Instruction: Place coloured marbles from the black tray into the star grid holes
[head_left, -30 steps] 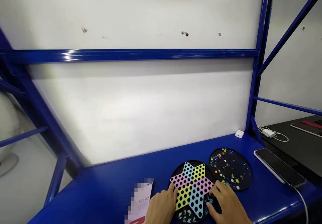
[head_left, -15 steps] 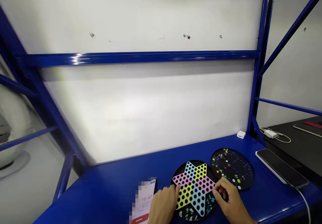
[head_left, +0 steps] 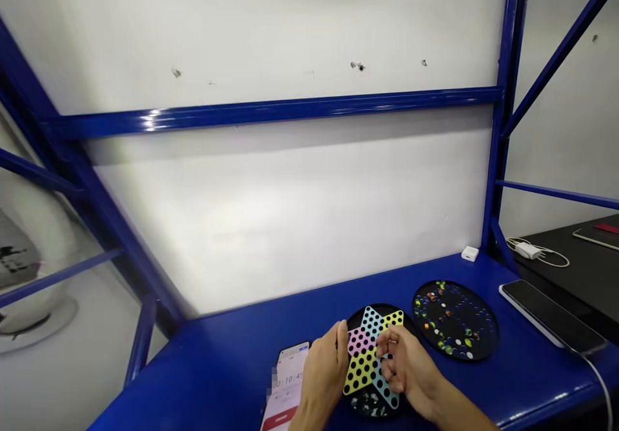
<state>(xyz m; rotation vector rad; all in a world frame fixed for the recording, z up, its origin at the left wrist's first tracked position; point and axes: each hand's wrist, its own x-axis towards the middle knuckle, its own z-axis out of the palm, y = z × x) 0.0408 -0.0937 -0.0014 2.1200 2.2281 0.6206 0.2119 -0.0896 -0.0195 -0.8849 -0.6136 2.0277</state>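
A star-shaped Chinese checkers board [head_left: 360, 370], with pink, yellow and blue points full of black holes, lies over a round black tray [head_left: 409, 320]. My left hand [head_left: 323, 370] is at the board's left side, its fingers close together and closed around the left tip, which it hides. My right hand [head_left: 409, 370] hovers over the board's right part, fingers loosely curled and apart, with nothing visible in them; it covers the right pink point. Clear and dark glassy pieces [head_left: 370, 404] show in the tray below the board's lower edge.
Another round black tray [head_left: 467, 318] holds scattered colored marbles. A phone with a running timer [head_left: 287, 379] lies left of my left hand. On the right are a dark-screened phone [head_left: 554, 315] with a cable and a small white case [head_left: 469, 253]. Blue frame bars [head_left: 290, 110] cross the wall behind.
My right hand has left the board's right tip and moved left over the board, its fingers loosening. My left hand has turned more upright at the left side. The view has shifted slightly.
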